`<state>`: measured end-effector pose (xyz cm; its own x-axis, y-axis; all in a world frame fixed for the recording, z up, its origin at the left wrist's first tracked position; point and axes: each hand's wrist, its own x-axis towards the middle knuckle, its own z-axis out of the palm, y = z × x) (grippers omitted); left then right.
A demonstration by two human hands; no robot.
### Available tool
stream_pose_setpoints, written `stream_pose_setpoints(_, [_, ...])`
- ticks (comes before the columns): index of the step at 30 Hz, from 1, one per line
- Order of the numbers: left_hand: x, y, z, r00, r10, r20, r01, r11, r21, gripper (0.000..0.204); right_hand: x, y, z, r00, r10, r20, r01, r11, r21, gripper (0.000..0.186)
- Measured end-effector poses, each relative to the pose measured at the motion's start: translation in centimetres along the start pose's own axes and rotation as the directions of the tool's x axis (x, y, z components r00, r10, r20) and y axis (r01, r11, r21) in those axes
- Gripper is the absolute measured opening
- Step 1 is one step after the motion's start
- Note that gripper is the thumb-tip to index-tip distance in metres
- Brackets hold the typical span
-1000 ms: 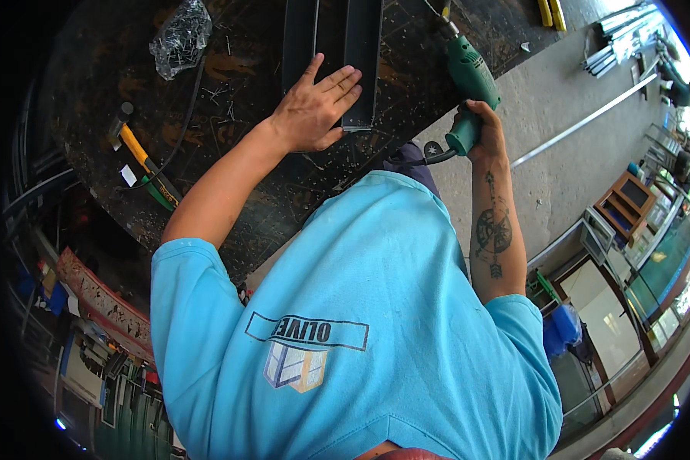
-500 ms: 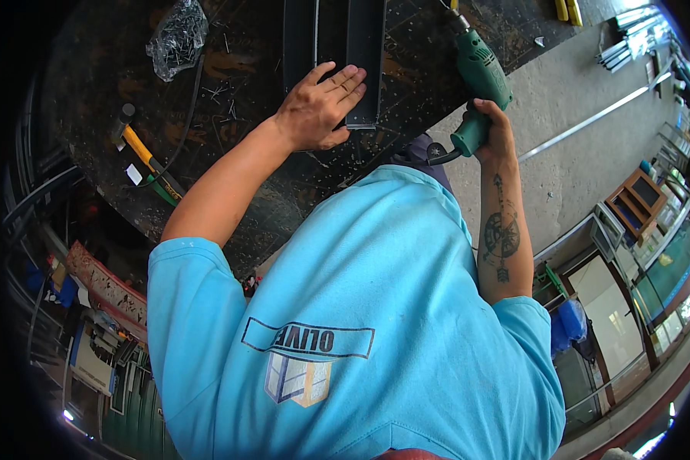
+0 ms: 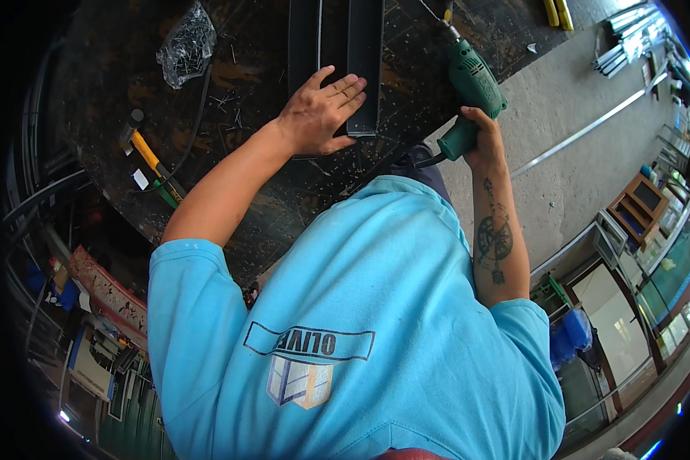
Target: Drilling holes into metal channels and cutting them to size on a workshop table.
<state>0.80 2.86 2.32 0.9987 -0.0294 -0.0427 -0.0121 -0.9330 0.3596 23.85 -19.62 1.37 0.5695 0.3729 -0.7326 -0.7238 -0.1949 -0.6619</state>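
My left hand lies with its fingers stretched over the near ends of two dark metal profiles, which run away from me on the black worktable. Its fingertips rest at the right-hand profile. In my right hand is a green electric drill, gripped by its handle at the table's right edge. The drill's chuck points away from me, slightly left, with something yellow just beyond it. A dark cord leaves the bottom of the handle.
A clear plastic bag of screws lies at the far left, with loose screws near it. A yellow-handled hammer rests closer, beside a thin cable. Yellow handles sit at the far right edge. Long metal bars lie beyond the table.
The drill and my right hand have shifted slightly left, the handle tilting more to the left. My left hand stays over the profiles, while the whole table view has slid down a little.
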Motion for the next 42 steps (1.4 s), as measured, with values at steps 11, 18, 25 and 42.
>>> stream_pose_setpoints(11, [0.3, -0.5, 0.7, 0.999, 0.033, -0.005, -0.033, 0.999, 0.005, 0.065, -0.7, -0.5, 0.7, 0.998, -0.063, 0.001, 0.063, 0.997, -0.048, 0.045])
stream_pose_setpoints(18, [0.1, -0.9, 1.4, 0.998, 0.033, -0.044, -0.036, 0.997, -0.068, 0.064, -2.7, -0.7, -4.3, 0.963, 0.222, 0.152, -0.239, 0.965, 0.106, 0.037])
stream_pose_setpoints(25, [-0.3, -1.1, 1.2, 0.995, -0.010, -0.095, 0.001, 0.996, -0.093, 0.063, -11.6, -6.1, 0.2, 0.921, 0.128, 0.368, -0.214, 0.955, 0.204, 0.061])
stream_pose_setpoints(42, [-1.0, -1.3, 1.6, 0.976, -0.028, -0.216, 0.012, 0.997, -0.076, 0.038, -20.0, -8.5, 9.1, 0.906, -0.051, 0.420, 0.413, 0.316, -0.854, 0.082])
